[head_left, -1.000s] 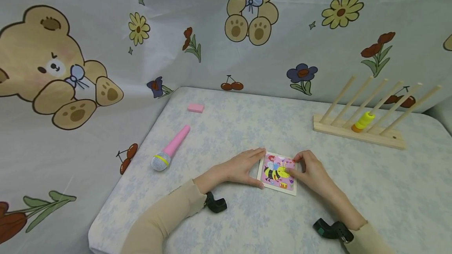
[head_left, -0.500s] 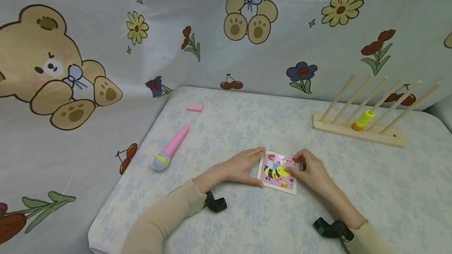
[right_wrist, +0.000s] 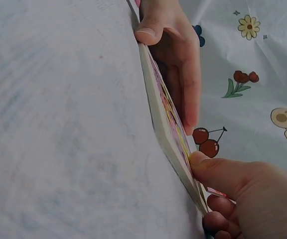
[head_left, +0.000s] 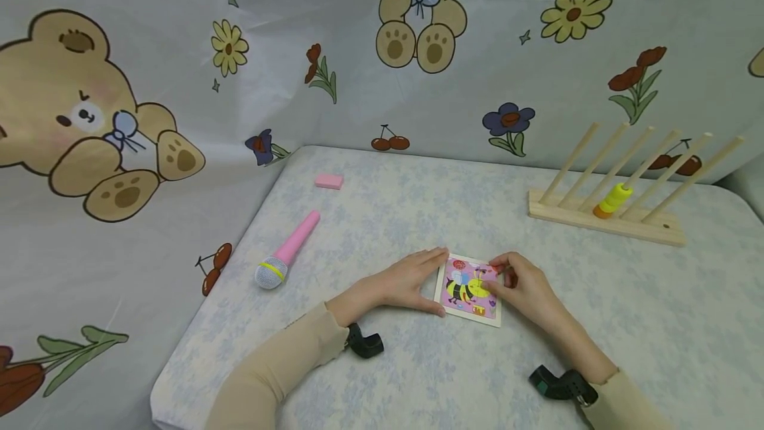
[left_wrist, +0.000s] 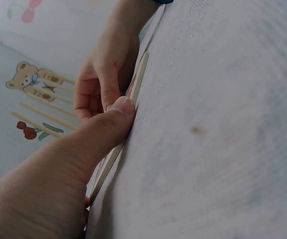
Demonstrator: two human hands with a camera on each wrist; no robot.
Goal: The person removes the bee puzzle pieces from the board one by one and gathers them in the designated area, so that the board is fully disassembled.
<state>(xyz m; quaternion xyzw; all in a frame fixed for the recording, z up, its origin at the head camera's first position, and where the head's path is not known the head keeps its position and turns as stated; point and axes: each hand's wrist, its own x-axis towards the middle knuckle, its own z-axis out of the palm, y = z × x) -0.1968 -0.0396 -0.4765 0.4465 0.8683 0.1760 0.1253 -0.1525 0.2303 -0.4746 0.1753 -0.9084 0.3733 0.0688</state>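
A square jigsaw puzzle with a pale wooden frame and a bee picture on pink lies flat on the table. My left hand rests along its left side, fingers extended to the far corner and thumb at the near one. In the left wrist view the thumb sits at the frame's edge. My right hand is over the puzzle's right side, thumb and index finger pinching a puzzle piece whose reddish edge shows tilted in the right wrist view. Its fingers hide most of that piece.
A pink toy microphone and a pink block lie to the left. At the back right stands a wooden peg rack with yellow and orange beads on one peg. A bear-print cloth hangs behind the table.
My right thumb and index finger have shifted slightly left over the puzzle, still pinching the piece. The left hand stays at the frame's left side.
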